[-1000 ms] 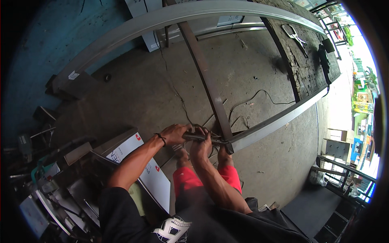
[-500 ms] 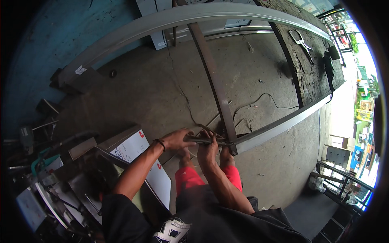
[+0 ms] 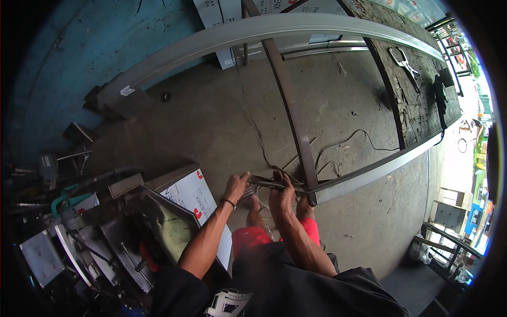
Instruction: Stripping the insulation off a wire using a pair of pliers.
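Observation:
A dark metal hand tool that looks like a pair of locking pliers [image 3: 265, 183] is held level between my hands. My left hand [image 3: 237, 186] is closed at its outer handle end. Closer to the frame, my right hand [image 3: 282, 191] wraps round its middle, thumb and fingers at the top. The tool's far end reaches the end of the grey metal tube [image 3: 364, 168], where a brown steel bar [image 3: 288, 100] meets it. Fingers and blur hide the jaws, so I cannot tell whether they grip the tube.
A long grey tube [image 3: 280, 22] curves across the far side. On the wooden board [image 3: 404, 100] lies another pair of locking pliers [image 3: 405, 66]. A cable [image 3: 364, 134] runs over the floor. At left stand a white-faced box [image 3: 185, 190] and cluttered metal parts [image 3: 113, 238].
The view has shifted, so the frame appears further right and lower. My left hand has turned more upright at the handle end; my right hand stays round the pliers.

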Demonstrator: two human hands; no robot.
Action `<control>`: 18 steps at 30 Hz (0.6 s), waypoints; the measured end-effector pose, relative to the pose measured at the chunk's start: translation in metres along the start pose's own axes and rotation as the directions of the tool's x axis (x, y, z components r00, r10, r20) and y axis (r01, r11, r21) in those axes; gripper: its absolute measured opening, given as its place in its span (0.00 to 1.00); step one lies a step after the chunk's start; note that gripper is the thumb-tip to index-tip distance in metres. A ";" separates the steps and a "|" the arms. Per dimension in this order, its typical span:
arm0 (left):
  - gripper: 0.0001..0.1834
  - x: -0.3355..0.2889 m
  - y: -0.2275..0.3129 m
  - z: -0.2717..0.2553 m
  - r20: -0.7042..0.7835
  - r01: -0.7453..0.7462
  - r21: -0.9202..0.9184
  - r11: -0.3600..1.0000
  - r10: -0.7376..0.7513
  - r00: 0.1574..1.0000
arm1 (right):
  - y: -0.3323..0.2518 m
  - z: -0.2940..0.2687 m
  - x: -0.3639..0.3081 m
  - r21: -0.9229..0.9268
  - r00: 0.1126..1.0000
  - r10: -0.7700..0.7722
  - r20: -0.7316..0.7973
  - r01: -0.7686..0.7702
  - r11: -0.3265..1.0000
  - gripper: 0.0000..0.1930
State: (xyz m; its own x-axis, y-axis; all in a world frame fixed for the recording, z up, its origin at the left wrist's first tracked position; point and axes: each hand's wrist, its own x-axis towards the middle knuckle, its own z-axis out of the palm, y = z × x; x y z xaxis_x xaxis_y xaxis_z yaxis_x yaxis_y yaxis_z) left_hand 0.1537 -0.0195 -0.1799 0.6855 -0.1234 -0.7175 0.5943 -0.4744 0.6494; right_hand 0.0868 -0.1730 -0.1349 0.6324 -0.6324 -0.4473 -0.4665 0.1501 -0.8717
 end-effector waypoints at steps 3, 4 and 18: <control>0.37 -0.012 -0.007 0.002 -0.100 -0.212 -0.024 0.977 0.209 0.973 | -0.002 0.001 0.001 -0.011 0.996 0.074 -0.040 -0.074 0.997 0.09; 0.37 -0.015 -0.006 0.002 -0.109 -0.245 0.029 0.969 0.247 0.963 | -0.002 0.001 0.003 0.168 0.990 0.139 -0.016 -0.135 0.977 0.09; 0.38 -0.025 0.020 0.005 -0.228 -0.232 0.112 0.966 0.252 0.940 | -0.004 -0.001 0.016 0.898 0.899 0.421 0.120 -0.279 0.340 0.11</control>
State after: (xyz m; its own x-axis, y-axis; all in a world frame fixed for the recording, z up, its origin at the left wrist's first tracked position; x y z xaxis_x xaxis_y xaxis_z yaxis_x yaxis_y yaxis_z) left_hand 0.1461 -0.0307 -0.1502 0.8904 -0.0372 -0.4536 0.3681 -0.5271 0.7659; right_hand 0.0980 -0.1840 -0.1386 0.4460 -0.4143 -0.7933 0.2207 0.9099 -0.3512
